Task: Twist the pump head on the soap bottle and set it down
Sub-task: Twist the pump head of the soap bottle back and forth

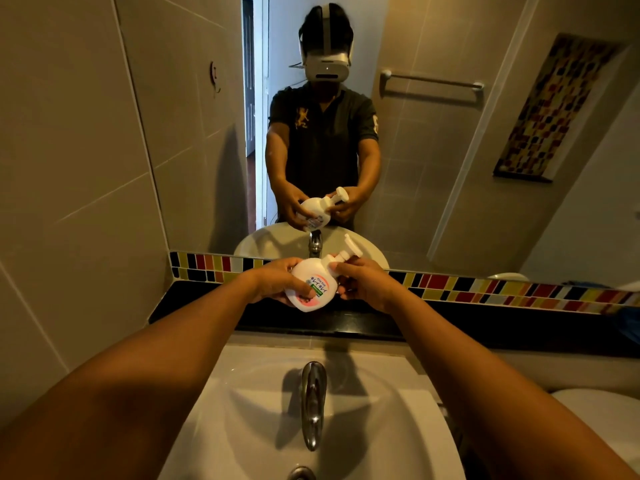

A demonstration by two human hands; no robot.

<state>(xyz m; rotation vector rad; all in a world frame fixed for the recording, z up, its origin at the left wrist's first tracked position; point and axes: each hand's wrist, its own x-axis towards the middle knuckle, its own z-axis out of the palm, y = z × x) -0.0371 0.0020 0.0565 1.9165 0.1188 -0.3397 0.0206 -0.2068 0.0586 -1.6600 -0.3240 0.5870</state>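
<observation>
A white soap bottle with a pink and green label is held tilted in the air above the black counter, its pump head pointing up and to the right. My left hand grips the bottle's round body from the left. My right hand is closed around the bottle's neck just below the pump head. The mirror ahead repeats both hands and the bottle.
A white sink with a chrome tap lies below my arms. The black counter runs behind it under a coloured tile strip. A large mirror covers the wall. A white rounded object sits at the lower right.
</observation>
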